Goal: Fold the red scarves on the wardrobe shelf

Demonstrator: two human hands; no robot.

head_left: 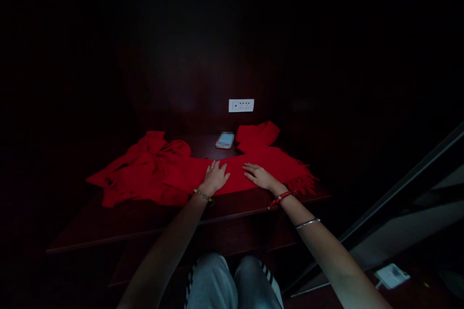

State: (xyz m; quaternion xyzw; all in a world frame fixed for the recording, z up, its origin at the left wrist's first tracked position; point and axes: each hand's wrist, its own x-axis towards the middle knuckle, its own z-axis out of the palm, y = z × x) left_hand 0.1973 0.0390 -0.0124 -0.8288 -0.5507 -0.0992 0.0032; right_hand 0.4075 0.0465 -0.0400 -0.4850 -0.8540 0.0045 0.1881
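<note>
While the left hand and the right hand lie palm down with fingers loosely spread, the red fringed cloth rests directly beneath both, on the dark reddish-brown wooden table. Its flat strip runs between them; crumpled folds spread at 9 o'clock from the left hand, a folded part sits at 12 o'clock from the right, the fringe at 3. Between 12 and 1 o'clock from the left hand lies a pale-blue, blurred rectangular object
</note>
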